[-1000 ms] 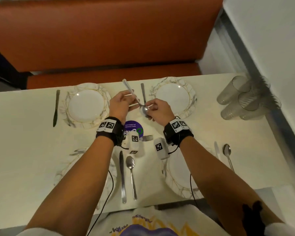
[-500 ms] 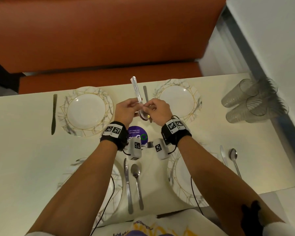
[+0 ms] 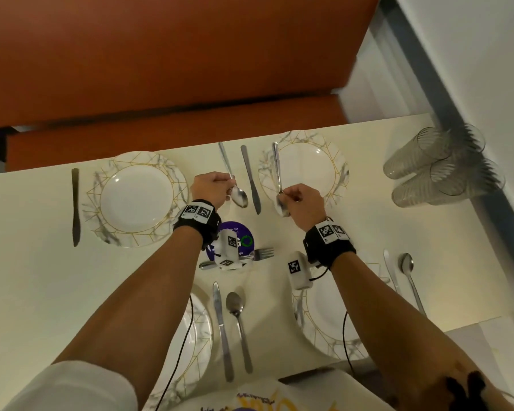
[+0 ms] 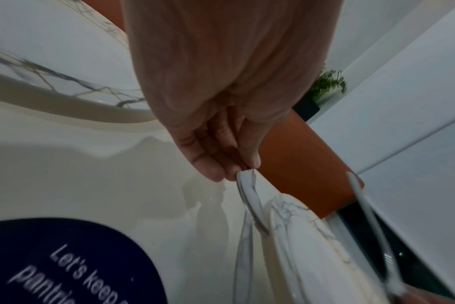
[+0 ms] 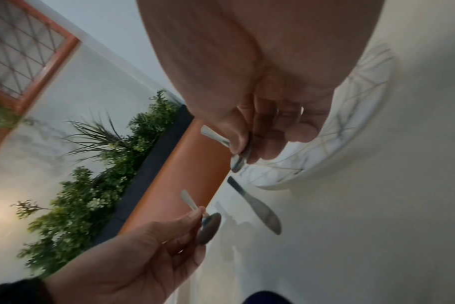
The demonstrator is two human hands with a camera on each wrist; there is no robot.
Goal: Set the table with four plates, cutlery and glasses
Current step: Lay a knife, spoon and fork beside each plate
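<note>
Pinching one spoon (image 3: 238, 193) per hand

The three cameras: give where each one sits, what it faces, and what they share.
Head: above the table, looking down; both forearms, left hand, right hand.
Left wrist: under the wrist, along the fingers, toward the bench.
Right wrist: along its fingers, toward the plants; the left hand shows.
Shared: left hand's spoon, table knife.

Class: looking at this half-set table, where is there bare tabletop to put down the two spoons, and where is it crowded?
Bare table stretches left of the dark knife, and between the far right plate and the glasses. The gap between the far plates is crowded: left hand, right hand, a knife.
</note>
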